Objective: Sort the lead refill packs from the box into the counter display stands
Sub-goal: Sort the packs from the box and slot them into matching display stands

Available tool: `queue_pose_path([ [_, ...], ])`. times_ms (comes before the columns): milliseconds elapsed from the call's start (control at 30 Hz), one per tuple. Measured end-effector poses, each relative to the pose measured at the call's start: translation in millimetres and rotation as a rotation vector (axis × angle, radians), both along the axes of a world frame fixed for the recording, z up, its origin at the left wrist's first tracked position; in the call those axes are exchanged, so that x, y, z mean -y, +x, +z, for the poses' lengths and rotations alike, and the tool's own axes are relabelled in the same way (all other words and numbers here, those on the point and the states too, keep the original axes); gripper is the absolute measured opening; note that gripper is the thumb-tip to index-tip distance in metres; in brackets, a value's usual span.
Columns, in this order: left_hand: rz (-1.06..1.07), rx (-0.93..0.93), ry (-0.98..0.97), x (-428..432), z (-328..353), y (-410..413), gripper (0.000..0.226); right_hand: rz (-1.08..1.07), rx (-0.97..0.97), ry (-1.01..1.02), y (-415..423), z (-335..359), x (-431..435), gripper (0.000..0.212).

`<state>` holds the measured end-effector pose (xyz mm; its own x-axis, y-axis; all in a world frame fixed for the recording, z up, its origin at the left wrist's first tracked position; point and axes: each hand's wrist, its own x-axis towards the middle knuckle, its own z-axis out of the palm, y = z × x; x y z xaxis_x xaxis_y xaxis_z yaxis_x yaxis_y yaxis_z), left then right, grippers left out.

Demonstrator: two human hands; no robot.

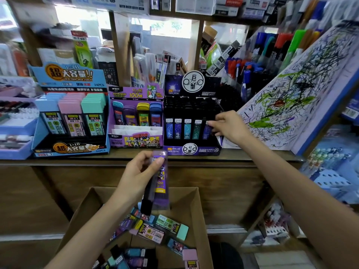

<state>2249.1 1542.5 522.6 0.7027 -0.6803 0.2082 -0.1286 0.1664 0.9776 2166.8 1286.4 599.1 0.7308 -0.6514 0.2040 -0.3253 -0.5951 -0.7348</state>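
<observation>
A cardboard box (196,206) below the counter holds several loose lead refill packs (155,230). Above it my left hand (139,171) grips a purple refill pack (162,181) together with a slim black pack (146,202). Three display stands line the counter: a blue stand (71,78) at left, a purple stand (136,140) in the middle, a black constellation stand (192,150) at right. My right hand (229,125) pinches a slim dark purple pack (207,131) at the right end of the black stand's front row.
A tilted scribble board (291,94) leans just right of the black stand. Pen racks (252,61) stand behind it. The wooden counter edge (97,160) runs across the view, with shelves of stationery at the far left and lower right.
</observation>
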Motion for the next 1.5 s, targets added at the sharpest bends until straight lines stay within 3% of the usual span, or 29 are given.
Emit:
queue_pose_path([
  [100, 0.033, -0.011, -0.021, -1, -1, 2, 0.028, -0.149, -0.207, -0.391, -4, 5, -18, 0.042],
  [167, 0.064, -0.023, -0.041, -2, 1, 4, 0.027, -0.188, -0.157, -0.569, -10, 1, -40, 0.045],
  [233, 0.107, -0.038, -0.072, -3, 2, 6, 0.021, -0.049, -0.003, -0.411, -16, -10, -70, 0.04],
  [367, 0.219, -0.003, -0.121, -6, 5, 13, 0.015, 0.379, 0.119, 0.342, -20, -34, -133, 0.014],
  [433, 0.269, 0.0, -0.153, -9, 8, 16, 0.018, 0.473, 0.114, 0.55, -16, -49, -155, 0.029],
  [533, 0.294, -0.04, -0.181, -16, 10, 21, 0.02, 0.454, 0.158, 0.656, -6, -62, -176, 0.04],
  [667, 0.309, 0.014, -0.163, -28, 11, 32, 0.012, 0.408, 0.2, 0.646, 5, -61, -190, 0.021],
  [767, 0.289, 0.034, -0.149, -38, 15, 44, 0.014, 0.37, 0.281, 0.618, 11, -51, -191, 0.022],
  [867, 0.251, 0.069, -0.137, -50, 21, 57, 0.017, 0.334, 0.357, 0.558, 22, -33, -185, 0.028],
  [1000, 0.259, 0.109, -0.102, -65, 31, 74, 0.011, 0.253, 0.429, 0.436, 44, 2, -163, 0.02],
  [1300, 0.33, 0.168, -0.065, -93, 44, 96, 0.017, 0.252, 0.165, -0.32, 115, 49, -126, 0.014],
  [1500, 0.318, -0.02, -0.158, -105, 36, 100, 0.009, 0.329, 0.039, -0.707, 145, 51, -124, 0.024],
])
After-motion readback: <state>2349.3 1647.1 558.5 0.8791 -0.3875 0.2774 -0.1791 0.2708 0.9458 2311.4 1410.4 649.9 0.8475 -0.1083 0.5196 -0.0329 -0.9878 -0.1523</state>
